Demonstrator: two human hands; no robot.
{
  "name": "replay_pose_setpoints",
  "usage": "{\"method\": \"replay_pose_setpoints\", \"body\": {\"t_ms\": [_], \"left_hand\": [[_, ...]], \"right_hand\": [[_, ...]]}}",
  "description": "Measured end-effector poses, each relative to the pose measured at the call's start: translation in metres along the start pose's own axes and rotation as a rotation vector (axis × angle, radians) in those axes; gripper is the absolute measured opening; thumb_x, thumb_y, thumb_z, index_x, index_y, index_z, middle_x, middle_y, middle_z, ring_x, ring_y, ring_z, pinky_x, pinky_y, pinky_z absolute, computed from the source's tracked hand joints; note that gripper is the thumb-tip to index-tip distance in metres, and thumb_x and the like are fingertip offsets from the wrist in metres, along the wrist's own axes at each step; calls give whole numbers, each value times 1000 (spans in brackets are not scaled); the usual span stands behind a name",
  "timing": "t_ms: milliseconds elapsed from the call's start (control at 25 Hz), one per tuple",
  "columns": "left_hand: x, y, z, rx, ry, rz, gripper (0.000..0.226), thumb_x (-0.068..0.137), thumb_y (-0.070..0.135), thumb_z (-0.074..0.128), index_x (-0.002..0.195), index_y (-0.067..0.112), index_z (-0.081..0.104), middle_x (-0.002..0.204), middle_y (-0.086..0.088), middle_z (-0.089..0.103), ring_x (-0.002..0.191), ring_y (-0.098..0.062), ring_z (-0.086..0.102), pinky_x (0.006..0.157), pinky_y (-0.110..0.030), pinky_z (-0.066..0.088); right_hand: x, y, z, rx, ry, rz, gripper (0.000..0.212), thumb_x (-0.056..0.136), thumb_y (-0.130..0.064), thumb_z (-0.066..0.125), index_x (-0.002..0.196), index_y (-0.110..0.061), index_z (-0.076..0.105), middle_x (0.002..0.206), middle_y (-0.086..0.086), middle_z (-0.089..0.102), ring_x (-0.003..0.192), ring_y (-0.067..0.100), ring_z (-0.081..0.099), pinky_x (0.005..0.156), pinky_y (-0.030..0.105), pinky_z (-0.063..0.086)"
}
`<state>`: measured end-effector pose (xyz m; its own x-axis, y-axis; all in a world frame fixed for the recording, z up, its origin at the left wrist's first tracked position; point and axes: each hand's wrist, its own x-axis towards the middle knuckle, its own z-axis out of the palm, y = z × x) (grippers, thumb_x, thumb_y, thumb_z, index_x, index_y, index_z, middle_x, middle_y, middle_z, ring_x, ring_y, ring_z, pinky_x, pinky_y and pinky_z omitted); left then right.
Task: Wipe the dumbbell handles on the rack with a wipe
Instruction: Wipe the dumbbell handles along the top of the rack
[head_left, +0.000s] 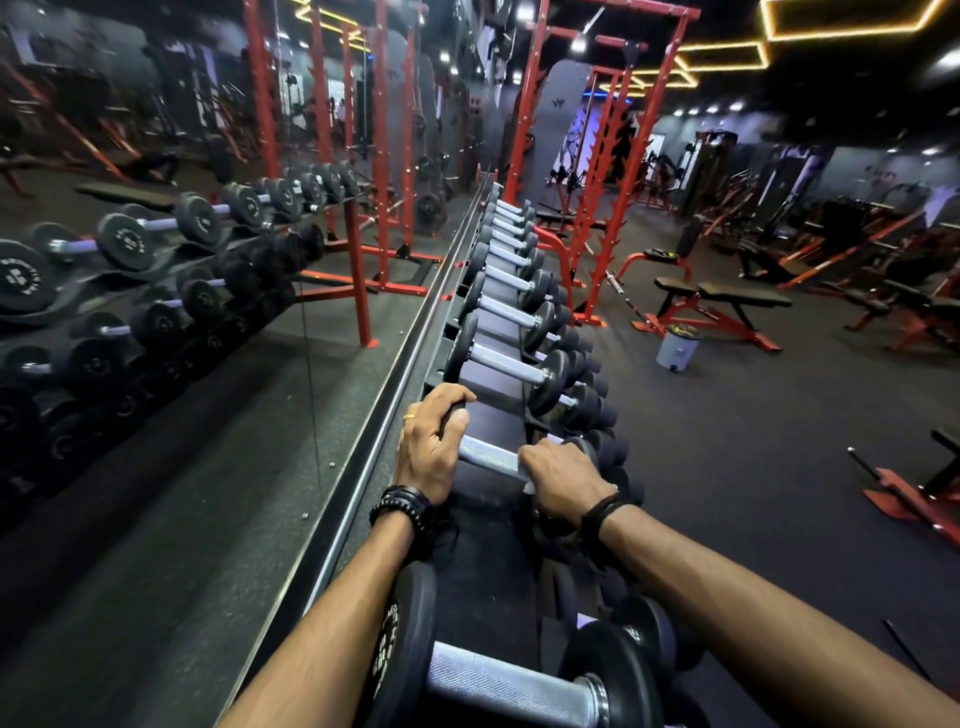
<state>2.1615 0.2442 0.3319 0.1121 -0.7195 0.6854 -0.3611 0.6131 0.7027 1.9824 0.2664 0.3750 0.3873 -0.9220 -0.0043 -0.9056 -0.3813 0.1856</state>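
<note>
Presently the knurled silver steel dumbbell handle (488, 457) under work lies on the long black dumbbell rack (498, 415), its long axis running from ten o'clock to four o'clock between the two hands. The left hand (434, 452) is at the ten o'clock end, fingers curled over the black round weight head (457, 415), steadying it. The right hand (561, 480) is at the four o'clock end, fingers wrapped round the handle with a white wipe (530, 486) pinched beneath them; only small edges of the wipe show. Bare knurling lies between the hands, toward ten o'clock from the right fingers. Judgement: the right hand is the nearer and working hand, and the stroke should run along the axis toward the left hand. Further dumbbells with grey handles (511, 364) continue up the rack toward twelve o'clock, and one dumbbell (498, 680) sits at six o'clock; their condition cannot be told
</note>
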Motion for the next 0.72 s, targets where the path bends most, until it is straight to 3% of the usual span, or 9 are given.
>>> {"method": "replay_pose_setpoints", "body": {"t_ms": [160,280,360,480,640,720], "left_hand": [[-1,0,0,8,0,6,28,92,32,42,103,20,64,101,17,61,89,-8,56,87,-41,44],[-1,1,0,17,2,12,30,92,34,41,103,19,65,103,17,61,93,-7,56,89,-33,41],[-1,0,0,19,3,8,30,92,34,41,103,20,65,101,18,61,90,-6,56,88,-32,40],[1,-2,1,7,-5,-13,28,92,32,42,103,22,65,94,19,59,82,-7,53,84,-37,42],[0,-3,0,-10,-13,-8,27,92,32,42,102,21,64,95,17,59,80,-11,53,81,-39,43],[0,-3,1,1,-1,-1,28,92,33,42,102,20,64,96,18,59,83,-11,54,83,-38,42]], "right_hand": [[-1,5,-9,84,-26,18,21,93,-11,48,113,-10,56,117,15,55,109,35,58,89,39,44],[4,14,-9,-53,65,-10,18,94,-18,48,106,-15,61,108,10,63,106,29,59,95,38,34],[9,19,-8,-178,198,-5,8,85,-25,62,90,-19,65,91,6,66,94,28,59,91,39,28],[13,22,-9,-275,227,86,26,53,-20,81,65,-20,58,67,4,55,68,27,55,72,39,24],[2,14,7,-247,276,-51,32,50,-14,83,55,-21,53,51,0,48,54,24,51,69,38,24],[-14,6,11,-228,230,-62,24,52,-14,78,66,-18,59,58,3,55,61,28,55,74,40,26]]}}
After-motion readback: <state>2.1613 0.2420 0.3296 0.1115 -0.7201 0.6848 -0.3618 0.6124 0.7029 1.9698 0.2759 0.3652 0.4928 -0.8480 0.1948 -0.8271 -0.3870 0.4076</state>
